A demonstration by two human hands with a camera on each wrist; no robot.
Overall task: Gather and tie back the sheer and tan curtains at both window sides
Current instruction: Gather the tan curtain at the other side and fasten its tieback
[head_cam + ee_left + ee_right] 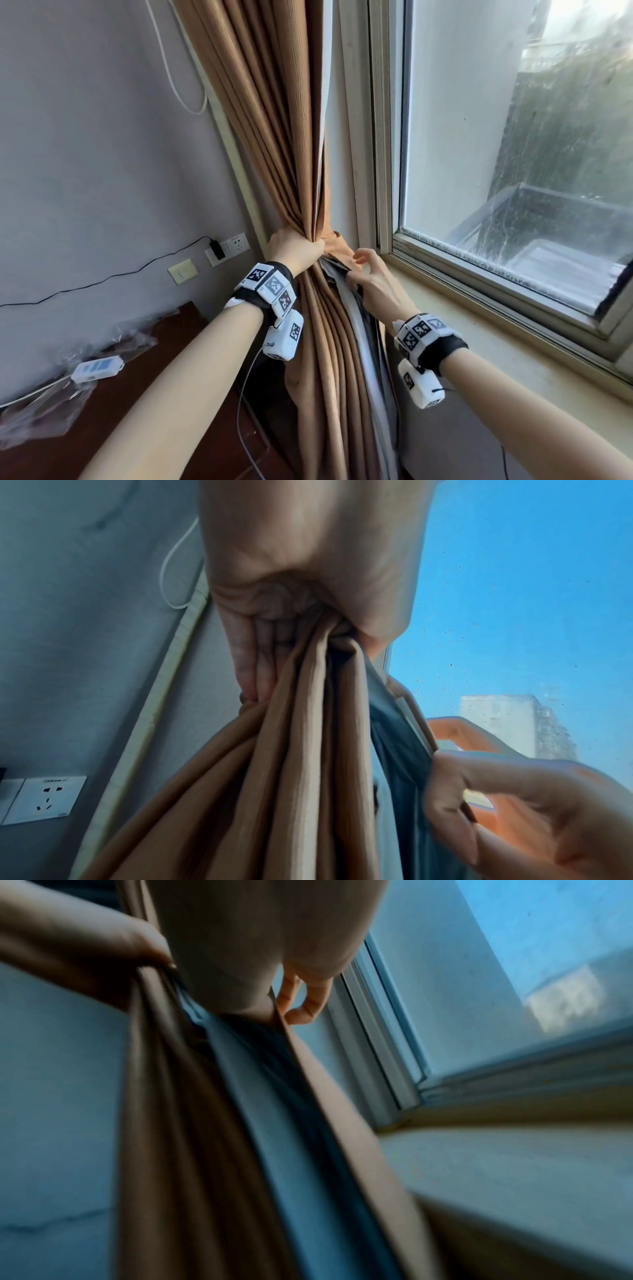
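The tan curtain [274, 144] hangs at the left side of the window [513, 144], bunched into a thick rope of folds. The left hand [296, 251] is wrapped tight around the bunch at its thin middle, with the fingers curled right round the cloth. In the left wrist view the folds spread out wide below that hand [308, 588]. A grey sheer curtain [368, 342] sits on the window side of the tan one, touching it, and hangs down with it. The right hand [373, 284] is just beside the left hand, on the window side. Its lower fingers pinch the grey folds, and its upper fingers are bent by a tan tie-back strap [337, 248] that pokes out from behind the bunch. I cannot tell if they touch the strap. The right wrist view is blurry. The window sill [496, 346] runs along under the glass on the right. On the wall at the left there is a wall socket [236, 244] with a black plug [217, 249] in it. A white box [97, 368] lies on a dark wood surface [144, 394] at the near left, by some clear plastic wrap [41, 411].
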